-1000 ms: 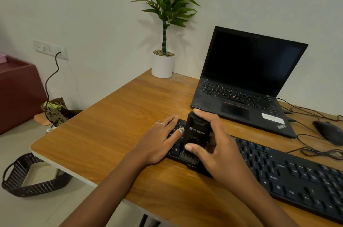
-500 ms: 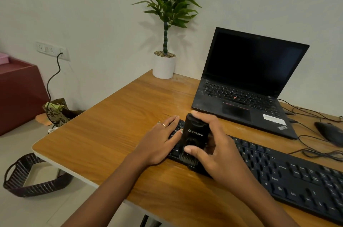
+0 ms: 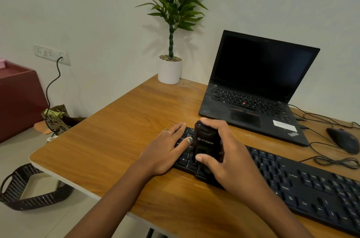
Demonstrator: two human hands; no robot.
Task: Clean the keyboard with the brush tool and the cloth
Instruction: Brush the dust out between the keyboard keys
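Brushing step judged to be in hand: the black brush tool (image 3: 206,146) is held upright on the left end of the black keyboard (image 3: 303,185), bristle end down on the keys near the front edge, though the bristles themselves are blurred and hard to make out. The right hand (image 3: 231,161) is wrapped round the tool, thumb across its front face and fingers (image 3: 212,122) curled over its top. The left hand (image 3: 165,152) is laid flat on the keyboard's left corner, fingers straight, holding nothing, apparently used to steady the board.

Only the leftmost keys are under the tool; the long run of keys to the right is judged as yet to be brushed. The next move is expected to call for short strokes along the rows towards the right, with the steadying hand kept pressed so the board is not shifted. No cloth is seen, so the wiping step is judged not yet begun.

The keyboard is lying slantwise on the wooden bench (image 3: 120,140), in front of an open laptop (image 3: 253,89). It is full-size, black and wired, with white key legends; no dust can be made out.
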